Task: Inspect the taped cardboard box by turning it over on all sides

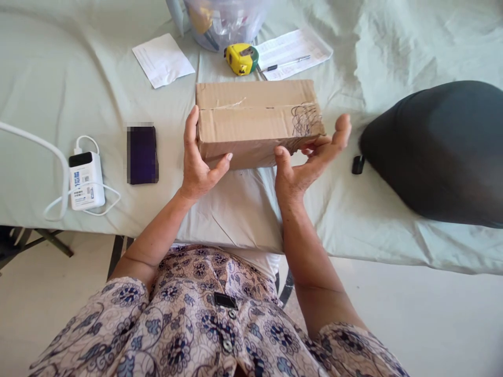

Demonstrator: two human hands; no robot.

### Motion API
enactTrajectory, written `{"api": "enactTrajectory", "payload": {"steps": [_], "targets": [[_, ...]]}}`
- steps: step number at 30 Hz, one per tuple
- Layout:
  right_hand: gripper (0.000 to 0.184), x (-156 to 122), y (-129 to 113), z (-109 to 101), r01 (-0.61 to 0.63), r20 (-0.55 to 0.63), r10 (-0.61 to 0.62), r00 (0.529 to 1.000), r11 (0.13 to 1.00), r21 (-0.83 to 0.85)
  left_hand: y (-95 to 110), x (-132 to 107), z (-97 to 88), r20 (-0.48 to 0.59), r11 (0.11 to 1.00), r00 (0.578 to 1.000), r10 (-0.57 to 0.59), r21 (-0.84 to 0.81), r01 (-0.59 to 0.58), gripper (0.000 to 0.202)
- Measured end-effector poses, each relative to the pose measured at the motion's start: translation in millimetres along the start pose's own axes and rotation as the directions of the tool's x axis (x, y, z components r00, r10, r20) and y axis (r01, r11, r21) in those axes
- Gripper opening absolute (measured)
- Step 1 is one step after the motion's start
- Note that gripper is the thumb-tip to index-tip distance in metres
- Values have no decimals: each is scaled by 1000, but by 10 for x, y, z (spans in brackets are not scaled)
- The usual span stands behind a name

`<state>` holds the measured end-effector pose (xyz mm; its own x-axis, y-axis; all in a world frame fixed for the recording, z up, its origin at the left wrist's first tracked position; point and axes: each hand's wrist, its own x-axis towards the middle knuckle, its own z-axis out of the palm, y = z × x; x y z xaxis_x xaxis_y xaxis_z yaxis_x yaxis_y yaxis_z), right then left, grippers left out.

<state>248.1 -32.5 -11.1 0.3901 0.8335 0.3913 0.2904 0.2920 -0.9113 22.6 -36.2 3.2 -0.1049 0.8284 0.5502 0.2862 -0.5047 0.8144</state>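
Note:
Both hands hold a brown cardboard box [251, 118] in front of me, above the cloth-covered table. Dark scribbles mark its right end, and a taped seam runs along the top. My left hand [200, 165] grips the left end, its thumb on the near side and a finger up the left edge. At the lower right corner my right hand [304, 167] supports the box with its thumb against the near side; one finger sticks out to the right. The fingertips under the box are hidden.
Behind the box lie a yellow tape measure [241, 58], papers [163, 60], a pen [286, 63] and a clear plastic tub [228, 26]. To the left are a dark phone [142, 155] and a white power bank [86, 183] with cables. A large black object [440, 152] stands right, beside a small black cap [358, 165].

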Motion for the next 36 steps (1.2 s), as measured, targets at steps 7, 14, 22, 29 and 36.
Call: {"api": "enactTrajectory", "payload": {"steps": [7, 14, 22, 29, 36], "targets": [[70, -81, -114, 17, 93, -48, -97, 994, 992, -81, 52, -8, -10, -65, 997, 997, 27, 71, -22, 84], [69, -96, -122, 20, 97, -62, -103, 993, 990, -105, 113, -102, 59, -173, 992, 985, 12, 130, 11, 85], [55, -32, -92, 91, 107, -132, -104, 986, 994, 15, 101, 15, 1, -227, 997, 973, -44, 49, 56, 75], [47, 91, -64, 100, 84, -107, -71, 992, 989, 120, 23, 71, -84, -267, 997, 961, -72, -29, 66, 71], [44, 91, -55, 89, 33, -80, -25, 997, 994, 101, -61, 160, -168, -381, 992, 917, -119, -85, 93, 72]]}}
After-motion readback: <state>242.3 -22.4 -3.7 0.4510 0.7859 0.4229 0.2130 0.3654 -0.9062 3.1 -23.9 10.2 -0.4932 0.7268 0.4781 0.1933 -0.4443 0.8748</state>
